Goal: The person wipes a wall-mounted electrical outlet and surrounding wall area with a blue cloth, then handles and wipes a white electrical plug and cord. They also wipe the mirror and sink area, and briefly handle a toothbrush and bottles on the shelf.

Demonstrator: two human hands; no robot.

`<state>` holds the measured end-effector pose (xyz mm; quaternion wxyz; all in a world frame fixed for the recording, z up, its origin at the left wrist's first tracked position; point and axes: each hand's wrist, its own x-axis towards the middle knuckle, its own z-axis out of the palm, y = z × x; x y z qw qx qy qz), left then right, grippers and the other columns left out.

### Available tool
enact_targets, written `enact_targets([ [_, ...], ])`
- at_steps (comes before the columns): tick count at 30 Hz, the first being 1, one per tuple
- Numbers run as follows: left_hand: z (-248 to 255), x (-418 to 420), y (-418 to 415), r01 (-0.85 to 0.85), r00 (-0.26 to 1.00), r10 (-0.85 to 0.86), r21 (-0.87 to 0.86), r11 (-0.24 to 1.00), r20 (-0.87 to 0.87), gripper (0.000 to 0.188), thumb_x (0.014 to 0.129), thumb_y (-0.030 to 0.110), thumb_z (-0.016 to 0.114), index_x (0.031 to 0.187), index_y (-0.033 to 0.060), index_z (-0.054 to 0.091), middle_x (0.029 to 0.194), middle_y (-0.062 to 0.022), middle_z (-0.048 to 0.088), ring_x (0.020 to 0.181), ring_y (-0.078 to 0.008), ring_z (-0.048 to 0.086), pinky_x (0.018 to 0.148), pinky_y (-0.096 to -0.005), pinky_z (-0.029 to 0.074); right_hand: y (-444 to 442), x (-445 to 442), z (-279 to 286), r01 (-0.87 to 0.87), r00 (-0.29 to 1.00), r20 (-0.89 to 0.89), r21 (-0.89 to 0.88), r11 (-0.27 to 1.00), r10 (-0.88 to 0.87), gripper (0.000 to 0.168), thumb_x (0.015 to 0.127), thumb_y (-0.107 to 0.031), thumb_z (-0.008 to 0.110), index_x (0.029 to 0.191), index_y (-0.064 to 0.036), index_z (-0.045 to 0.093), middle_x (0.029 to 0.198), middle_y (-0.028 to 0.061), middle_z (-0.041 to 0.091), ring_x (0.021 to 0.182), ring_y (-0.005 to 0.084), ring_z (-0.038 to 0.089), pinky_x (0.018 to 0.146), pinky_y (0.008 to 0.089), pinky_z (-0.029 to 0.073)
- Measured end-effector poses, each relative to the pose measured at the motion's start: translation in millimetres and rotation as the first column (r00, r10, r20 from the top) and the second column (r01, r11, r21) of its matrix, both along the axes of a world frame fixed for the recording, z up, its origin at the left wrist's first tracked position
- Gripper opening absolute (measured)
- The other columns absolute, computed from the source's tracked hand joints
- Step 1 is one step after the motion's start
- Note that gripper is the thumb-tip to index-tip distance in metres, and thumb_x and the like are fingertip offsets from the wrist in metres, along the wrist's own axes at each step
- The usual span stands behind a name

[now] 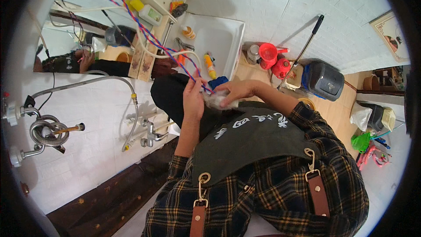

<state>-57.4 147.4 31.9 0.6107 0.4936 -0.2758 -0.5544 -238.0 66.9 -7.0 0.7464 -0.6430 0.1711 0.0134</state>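
Note:
A twisted red-and-blue electrical cable (pixel 141 26) comes down from the upper left to both hands in front of my apron. My left hand (pixel 194 97) has its fingers closed around the cable near its lower end. Curled beside it, my right hand (pixel 235 92) grips a whitish, fluffy-looking bundle (pixel 218 101); its exact material cannot be told. The cable's end reaches this bundle and is partly hidden by it. A dark blue object (pixel 218 81) lies just beyond the hands. A pale hose (pixel 154 55) arcs close above my left hand.
A white basin (pixel 227 42) holds several bottles. Red plastic containers (pixel 268 56), a long-handled tool (pixel 304 47) and a dark push-lid bin (pixel 324 80) stand to the right. At left are a mirror (pixel 65 42), a braided metal hose (pixel 88 80) and a wall-mounted mixer tap (pixel 150 133).

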Motion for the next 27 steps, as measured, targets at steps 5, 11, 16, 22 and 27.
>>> enact_targets([
  [5,-5.8,13.9,-12.8,-0.155,0.971,0.139,0.069,0.986,0.194,0.046,0.084,-0.001,0.064,0.125,0.0069,0.044,0.125,-0.0125,0.053,0.108,-0.0201,0.053,0.090,-0.0350,0.043,4.4,-0.5,-1.9,0.076,0.996,-0.045,-0.067,0.995,-0.079,0.070,0.073,-0.030,0.075,0.128,0.003,0.048,0.114,0.0145,0.060,0.106,0.0244,0.056,0.093,0.0348,0.045],
  [11,10.8,13.5,-55.8,0.244,0.968,-0.237,0.098,0.965,-0.081,0.083,0.069,-0.005,0.067,0.141,0.0077,0.030,0.110,-0.0091,0.058,0.100,-0.0188,0.057,0.085,-0.0308,0.048,-1.5,-11.3,31.5,0.144,0.971,-0.138,-0.322,0.936,-0.197,0.080,0.066,-0.014,0.072,0.138,-0.001,0.039,0.118,0.0167,0.059,0.105,0.0241,0.057,0.091,0.0323,0.046],
  [16,16.3,23.9,-59.1,0.563,0.824,-0.563,-0.020,0.826,-0.067,0.081,0.063,0.001,0.070,0.138,0.0010,0.038,0.092,-0.0025,0.058,0.079,-0.0113,0.057,0.067,-0.0210,0.046,-5.6,-45.1,19.5,0.258,0.959,-0.108,-0.049,0.965,-0.262,0.088,0.067,-0.031,0.074,0.142,-0.004,0.035,0.122,0.0198,0.057,0.109,0.0291,0.056,0.094,0.0368,0.045],
  [22,12.6,29.4,-98.2,0.228,0.970,-0.239,0.179,0.957,0.044,0.007,0.085,0.012,0.067,0.086,0.0063,0.062,0.077,-0.0003,0.059,0.060,-0.0094,0.052,0.057,-0.0225,0.043,-7.9,-37.1,26.3,-0.150,0.986,-0.102,-0.196,0.969,0.132,0.064,0.076,-0.028,0.070,0.132,-0.005,0.049,0.112,0.0120,0.062,0.099,0.0211,0.058,0.088,0.0332,0.047],
  [27,12.0,68.8,-126.6,-0.012,0.916,0.034,0.059,0.998,-0.400,0.007,0.087,0.005,0.062,0.093,0.0080,0.060,0.088,-0.0052,0.062,0.082,-0.0180,0.062,0.075,-0.0340,0.055,-19.4,-65.1,43.3,0.042,0.999,-0.004,-0.179,0.983,-0.044,0.051,0.078,-0.029,0.067,0.122,-0.004,0.057,0.099,0.0079,0.066,0.090,0.0166,0.059,0.082,0.0322,0.049],
])
